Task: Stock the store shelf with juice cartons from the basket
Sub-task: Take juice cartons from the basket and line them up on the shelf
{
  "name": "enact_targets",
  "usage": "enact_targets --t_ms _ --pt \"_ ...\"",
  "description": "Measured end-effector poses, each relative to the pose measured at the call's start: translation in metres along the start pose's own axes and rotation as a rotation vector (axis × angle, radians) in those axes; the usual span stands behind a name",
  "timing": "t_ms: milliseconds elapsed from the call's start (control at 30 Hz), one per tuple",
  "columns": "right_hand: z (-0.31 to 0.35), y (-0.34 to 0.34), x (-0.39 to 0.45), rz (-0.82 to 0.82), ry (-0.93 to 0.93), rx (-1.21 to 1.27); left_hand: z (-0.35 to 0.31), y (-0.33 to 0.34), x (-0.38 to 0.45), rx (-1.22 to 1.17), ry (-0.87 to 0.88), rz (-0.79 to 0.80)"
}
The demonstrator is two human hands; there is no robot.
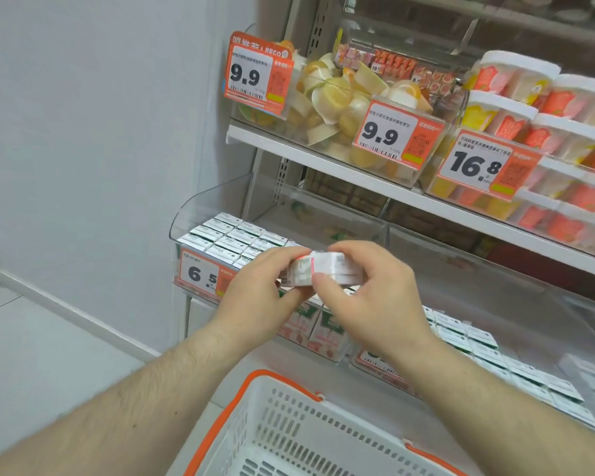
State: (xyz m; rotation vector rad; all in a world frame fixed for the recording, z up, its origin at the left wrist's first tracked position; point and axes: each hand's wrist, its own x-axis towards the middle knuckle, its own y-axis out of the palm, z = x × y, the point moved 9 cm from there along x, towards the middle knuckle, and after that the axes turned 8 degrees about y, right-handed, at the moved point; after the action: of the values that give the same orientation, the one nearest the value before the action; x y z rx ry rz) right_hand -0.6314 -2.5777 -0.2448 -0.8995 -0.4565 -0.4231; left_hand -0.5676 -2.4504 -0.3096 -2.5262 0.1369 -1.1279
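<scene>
Beside a grey wall (83, 132), stocked shelf (323, 159) above white basket (289, 424).

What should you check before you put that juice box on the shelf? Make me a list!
1. Both hands hold the juice carton: ok. The left hand and right hand grip it at either end.
2. Carton is over the right bin: ok. It hangs by the clear bin with the 6.5 price tag, which holds similar cartons.
3. Free room in that bin: ok. Its right part looks unfilled behind the hands.
4. Carton turned the same way as the packed rows: cannot tell; the hands cover much of it.
5. More cartons left in the basket: cannot tell; only part of it shows.
</scene>
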Motion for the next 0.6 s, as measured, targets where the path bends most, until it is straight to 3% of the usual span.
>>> enact_targets --t_ms 67,233,600 --pt "-0.005 -0.007 0.016 -0.013 0.066 -0.062 0.007 0.002 0.001 0.097 -0.033 0.043" --pt "-0.037 -0.003 0.076 0.05 0.202 -0.506 0.028 0.025 -0.004 0.527 -0.138 0.309" --pt "-0.099 0.07 0.114 0.367 0.534 -0.669 0.041 0.045 -0.009 0.515 -0.217 0.394"
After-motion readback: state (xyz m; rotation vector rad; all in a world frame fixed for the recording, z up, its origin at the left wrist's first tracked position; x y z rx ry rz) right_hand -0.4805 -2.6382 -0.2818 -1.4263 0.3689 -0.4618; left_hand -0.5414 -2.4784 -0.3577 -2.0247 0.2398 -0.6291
